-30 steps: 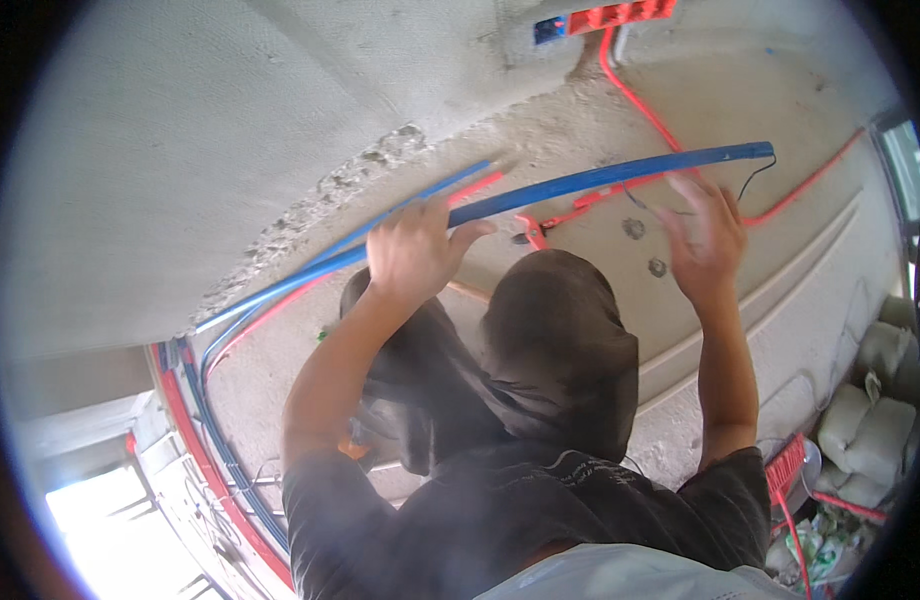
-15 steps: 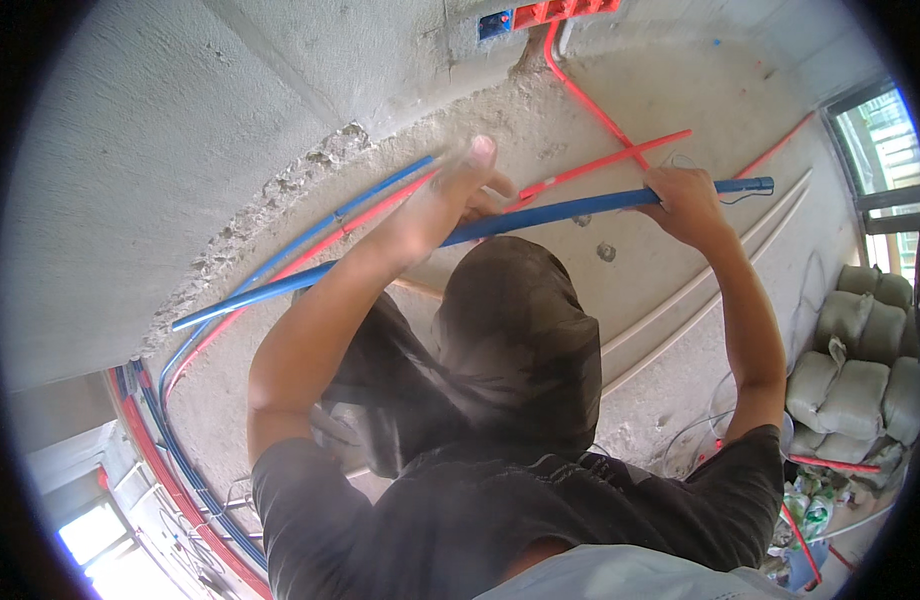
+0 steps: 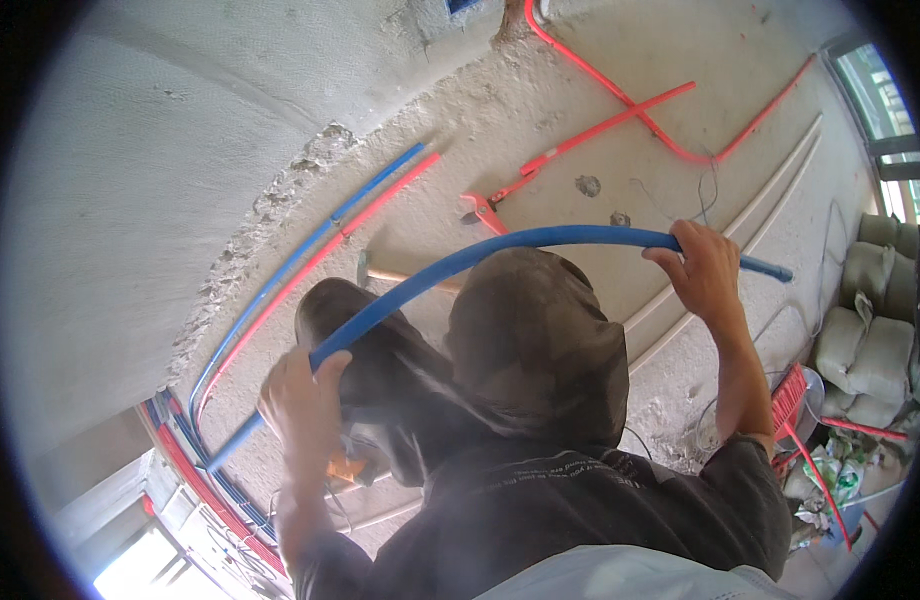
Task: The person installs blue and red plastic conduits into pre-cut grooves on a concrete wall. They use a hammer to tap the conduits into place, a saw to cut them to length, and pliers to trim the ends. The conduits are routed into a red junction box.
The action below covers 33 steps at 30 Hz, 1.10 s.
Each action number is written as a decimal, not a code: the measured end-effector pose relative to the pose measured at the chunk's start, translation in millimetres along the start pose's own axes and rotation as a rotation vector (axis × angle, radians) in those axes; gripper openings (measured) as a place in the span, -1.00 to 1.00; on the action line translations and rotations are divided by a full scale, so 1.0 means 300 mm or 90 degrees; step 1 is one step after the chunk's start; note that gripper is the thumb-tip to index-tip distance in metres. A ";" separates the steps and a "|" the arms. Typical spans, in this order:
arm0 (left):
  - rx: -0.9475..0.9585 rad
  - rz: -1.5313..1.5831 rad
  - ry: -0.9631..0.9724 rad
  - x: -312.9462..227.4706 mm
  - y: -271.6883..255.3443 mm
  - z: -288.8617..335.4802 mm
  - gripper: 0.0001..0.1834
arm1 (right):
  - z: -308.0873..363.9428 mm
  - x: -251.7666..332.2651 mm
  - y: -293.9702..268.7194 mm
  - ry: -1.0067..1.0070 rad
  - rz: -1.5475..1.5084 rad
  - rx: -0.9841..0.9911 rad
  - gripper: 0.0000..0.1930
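Head view: a blue pipe [image 3: 500,250] bends in an arc across the middle of the frame, from lower left to right of centre. The left hand [image 3: 302,395] grips it near its lower left end, fingers wrapped around it. The right hand [image 3: 702,272] holds it near its right end, fingers curled over the top and clamped on it. Both arms belong to a person in a dark shirt and hood [image 3: 540,350] filling the lower centre. Behind the arc, on the concrete floor [image 3: 540,120], lie a hammer [image 3: 405,275] and red cutters [image 3: 485,212]. Red pipes [image 3: 620,100] cross at upper right; 1 blue and 1 red pipe [image 3: 310,250] run side by side at left. Sacks [image 3: 865,340] sit at the right edge.
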State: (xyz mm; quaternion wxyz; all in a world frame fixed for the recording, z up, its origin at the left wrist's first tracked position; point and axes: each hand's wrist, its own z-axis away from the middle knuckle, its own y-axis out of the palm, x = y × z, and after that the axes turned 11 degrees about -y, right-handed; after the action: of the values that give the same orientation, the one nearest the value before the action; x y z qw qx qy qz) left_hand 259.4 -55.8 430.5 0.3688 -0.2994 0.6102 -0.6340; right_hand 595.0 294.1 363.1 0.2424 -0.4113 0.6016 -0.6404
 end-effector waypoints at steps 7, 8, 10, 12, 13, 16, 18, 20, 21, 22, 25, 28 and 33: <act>0.038 0.038 -0.127 -0.069 0.039 0.166 -0.54 | 0.135 0.117 0.032 0.112 0.057 -0.060 -0.47; 0.042 0.049 -0.140 -0.068 0.042 0.180 -0.54 | 0.136 0.112 0.040 0.106 0.054 -0.070 -0.48; 0.143 0.074 -0.151 -0.061 -0.006 0.157 -0.56 | 0.144 0.097 0.043 0.094 0.055 -0.088 -0.48; 0.302 0.127 -0.159 -0.051 -0.074 0.068 -0.55 | 0.095 0.044 0.019 0.016 0.060 -0.100 -0.48; 0.343 0.178 -0.102 0.007 -0.078 0.033 -0.25 | 0.058 0.015 0.014 -0.021 0.050 -0.104 -0.48; 0.684 0.242 -0.218 0.090 -0.116 -0.069 -0.16 | -0.061 0.003 0.012 -0.112 -0.002 -0.107 -0.46; 0.832 0.413 -0.144 0.119 -0.035 -0.104 -0.11 | -0.095 0.014 -0.002 -0.154 -0.014 -0.115 -0.46; 0.942 0.480 -0.087 0.094 -0.005 -0.105 -0.10 | -0.076 0.005 0.015 -0.121 -0.017 -0.091 -0.46; 0.962 0.546 -0.146 0.067 -0.009 -0.080 -0.16 | -0.065 0.011 0.023 -0.104 -0.013 -0.077 -0.46; 0.957 0.570 -0.152 0.071 -0.011 -0.043 -0.18 | -0.048 0.029 0.036 -0.087 -0.022 -0.086 -0.46; 0.933 0.626 -0.183 0.042 0.030 0.065 -0.29 | 0.011 0.042 0.036 -0.033 -0.017 -0.088 -0.45; 0.955 0.792 -0.210 0.088 0.134 0.185 -0.55 | 0.024 0.077 0.022 -0.010 -0.008 -0.108 -0.45; 0.952 0.911 -0.251 0.017 0.182 0.295 -0.43 | 0.065 0.130 0.042 0.053 -0.001 -0.115 -0.45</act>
State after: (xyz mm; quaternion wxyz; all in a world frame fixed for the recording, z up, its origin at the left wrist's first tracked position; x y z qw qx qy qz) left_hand 335.7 -108.1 382.5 0.8407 0.3364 0.0273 -0.4235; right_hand 587.4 249.5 358.8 0.1784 -0.4047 0.6665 -0.6002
